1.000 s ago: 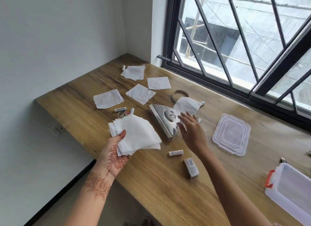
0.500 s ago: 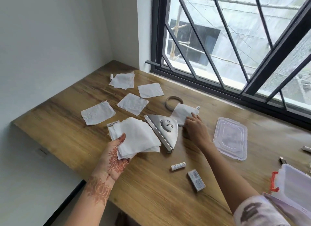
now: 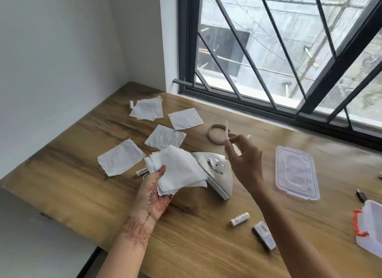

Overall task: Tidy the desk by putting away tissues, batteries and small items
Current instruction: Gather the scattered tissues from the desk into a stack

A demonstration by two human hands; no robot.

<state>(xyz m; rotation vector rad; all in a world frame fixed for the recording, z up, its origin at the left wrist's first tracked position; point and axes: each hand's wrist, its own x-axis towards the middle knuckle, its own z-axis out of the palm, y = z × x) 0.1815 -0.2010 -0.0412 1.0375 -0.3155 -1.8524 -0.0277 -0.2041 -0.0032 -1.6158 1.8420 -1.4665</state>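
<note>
Fingers of left hand [image 3: 154, 196] clasp tissue stack [image 3: 179, 170]; raised right hand [image 3: 244, 159] pinches single tissue [image 3: 227, 131] edge-on.

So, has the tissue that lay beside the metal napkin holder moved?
Yes. The right hand has lifted the tissue off the desk; it now hangs pinched above the napkin holder, in front of the wooden ring.

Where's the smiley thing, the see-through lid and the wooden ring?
Smiley holder [image 3: 221, 182]: head view, metal face below the smile.
Clear lid [image 3: 297, 174]: head view, flat centre.
Wooden ring [image 3: 210, 136]: head view, its band.
</note>
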